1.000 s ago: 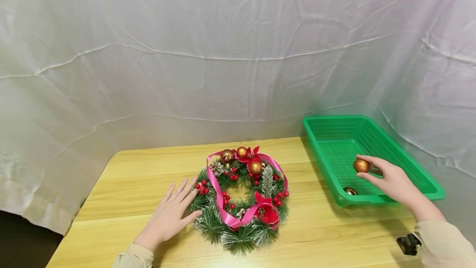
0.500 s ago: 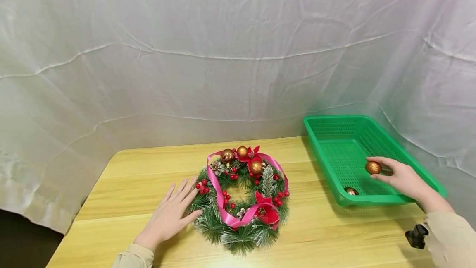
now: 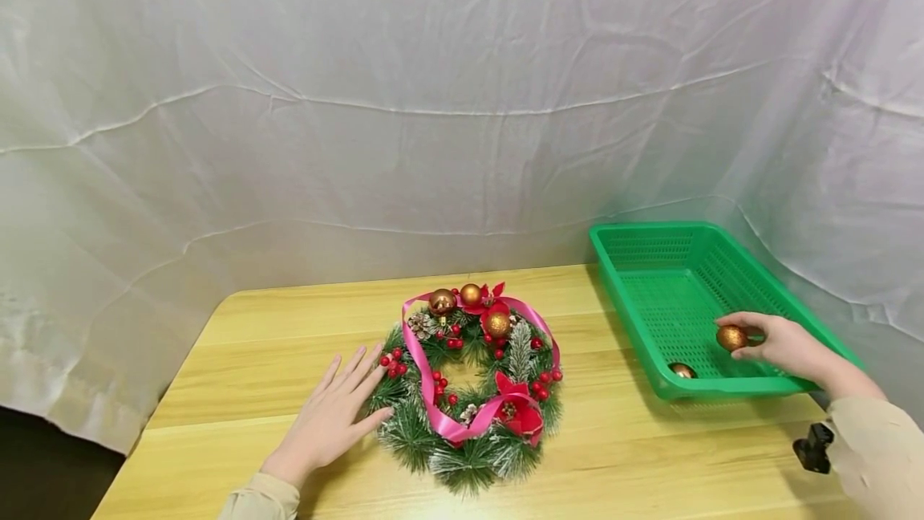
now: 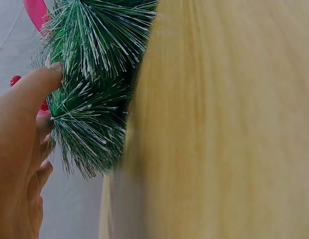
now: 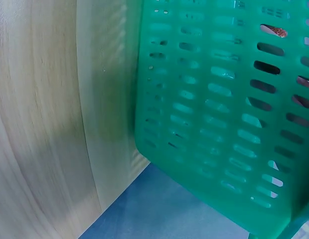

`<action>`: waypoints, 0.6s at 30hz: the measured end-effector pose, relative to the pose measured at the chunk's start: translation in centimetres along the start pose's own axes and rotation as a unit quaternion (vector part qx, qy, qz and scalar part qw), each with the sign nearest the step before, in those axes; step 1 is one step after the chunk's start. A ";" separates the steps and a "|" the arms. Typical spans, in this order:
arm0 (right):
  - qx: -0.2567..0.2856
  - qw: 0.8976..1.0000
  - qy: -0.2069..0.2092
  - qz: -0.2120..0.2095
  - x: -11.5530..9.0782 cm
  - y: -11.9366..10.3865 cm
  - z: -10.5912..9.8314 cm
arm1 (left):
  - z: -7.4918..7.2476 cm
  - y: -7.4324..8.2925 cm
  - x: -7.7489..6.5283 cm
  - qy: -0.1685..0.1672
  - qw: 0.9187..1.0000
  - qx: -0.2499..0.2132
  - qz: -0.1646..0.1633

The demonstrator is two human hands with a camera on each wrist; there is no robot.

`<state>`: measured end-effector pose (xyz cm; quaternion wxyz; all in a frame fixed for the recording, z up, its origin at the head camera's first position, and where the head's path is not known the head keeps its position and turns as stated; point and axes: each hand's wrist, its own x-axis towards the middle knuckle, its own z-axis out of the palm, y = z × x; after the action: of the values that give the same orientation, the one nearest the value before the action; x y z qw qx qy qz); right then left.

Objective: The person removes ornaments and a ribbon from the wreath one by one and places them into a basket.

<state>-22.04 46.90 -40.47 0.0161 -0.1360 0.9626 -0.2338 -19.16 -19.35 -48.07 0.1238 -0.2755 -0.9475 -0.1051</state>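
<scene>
Over on the right, the person's right hand pinches a glittery copper ball between thumb and fingers, in the green basket — whether the ball touches the bottom, I can't tell. A second ball lies near the front wall. The left hand, fingers loosely spread and gripping nothing, touches the wreath — ribbon-draped, lying on the wooden surface.

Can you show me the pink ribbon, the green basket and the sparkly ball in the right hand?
Pink ribbon [image 3: 446, 427]: head view, lower bend of its loop.
Green basket [image 3: 722, 388]: head view, near rim.
Sparkly ball [image 3: 731, 338] in the right hand [image 3: 787, 347]: head view, middle of its visible side.
</scene>
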 end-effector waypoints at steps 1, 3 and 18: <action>0.006 1.000 -0.005 0.001 0.0 0.0 0.0 | 0.0 0.0 0.0 -0.002 1.000 -0.001 -0.001; 0.014 1.000 -0.010 0.004 0.0 -0.1 -0.1 | 0.0 0.0 0.0 -0.003 1.000 -0.001 -0.002; -0.012 0.997 0.076 0.003 0.6 -3.2 0.2 | 0.0 0.0 0.1 0.005 1.000 -0.003 0.005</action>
<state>-21.81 43.91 -39.19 -0.0583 -0.1150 0.9641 -0.2320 -19.18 -19.29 -48.05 0.1285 -0.2801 -0.9452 -0.1083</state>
